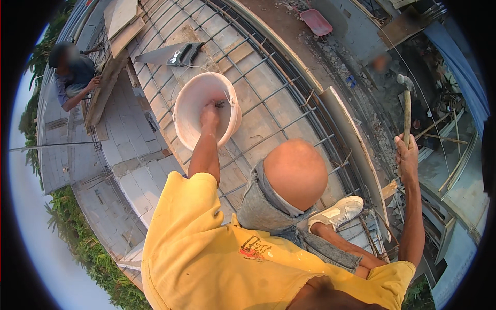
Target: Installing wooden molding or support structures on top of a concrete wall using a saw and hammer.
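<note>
My left hand reaches down inside a whitish plastic bucket. Its fingers point away into the bucket, and I cannot make out whether they grip anything. Some small dark pieces lie at the bottom beside the fingertips. My right hand is closed around the wooden handle of a hammer, held upright with its metal head at the top. A handsaw with a grey and black handle lies just beyond the bucket, on the rebar grid.
Boards lie under the rebar, and an upright formwork panel edges the right side. Past it, the ground drops to rubble and a red wheelbarrow tub. At left, another person crouches by a wooden plank.
</note>
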Demonstrator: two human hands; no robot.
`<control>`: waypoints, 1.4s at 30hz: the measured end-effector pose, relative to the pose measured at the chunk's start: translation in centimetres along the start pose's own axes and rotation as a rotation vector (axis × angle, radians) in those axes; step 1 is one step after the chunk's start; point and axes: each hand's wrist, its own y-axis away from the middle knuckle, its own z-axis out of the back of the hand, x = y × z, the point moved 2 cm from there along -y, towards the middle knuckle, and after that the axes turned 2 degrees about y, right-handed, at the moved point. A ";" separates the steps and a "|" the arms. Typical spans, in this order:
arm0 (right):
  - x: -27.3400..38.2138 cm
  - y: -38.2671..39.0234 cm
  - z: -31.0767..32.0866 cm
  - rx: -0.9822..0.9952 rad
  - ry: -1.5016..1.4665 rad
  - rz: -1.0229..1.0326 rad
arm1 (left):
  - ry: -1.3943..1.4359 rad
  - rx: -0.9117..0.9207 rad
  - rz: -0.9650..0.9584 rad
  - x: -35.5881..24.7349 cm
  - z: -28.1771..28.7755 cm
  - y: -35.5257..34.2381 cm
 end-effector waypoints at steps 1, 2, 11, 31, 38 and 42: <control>-0.1 0.1 0.0 -0.003 0.002 -0.001 | 0.002 0.002 -0.002 -0.2 0.0 0.1; -0.3 0.1 -0.1 0.016 0.000 -0.005 | -0.005 0.028 -0.024 -0.5 0.0 0.3; -0.6 0.4 -1.1 0.044 -0.026 -0.017 | -0.313 0.095 -0.312 0.3 0.5 -0.2; -0.7 -0.6 -1.0 -0.009 -0.106 -0.065 | 1.221 0.246 0.303 -0.2 9.2 1.7; -2.2 -0.4 1.2 -0.063 -0.061 -0.091 | 1.588 -0.105 -0.175 -13.3 16.5 5.9; -3.7 -2.3 1.5 -0.121 -0.041 -0.103 | 1.404 0.096 -0.474 -26.2 15.8 8.4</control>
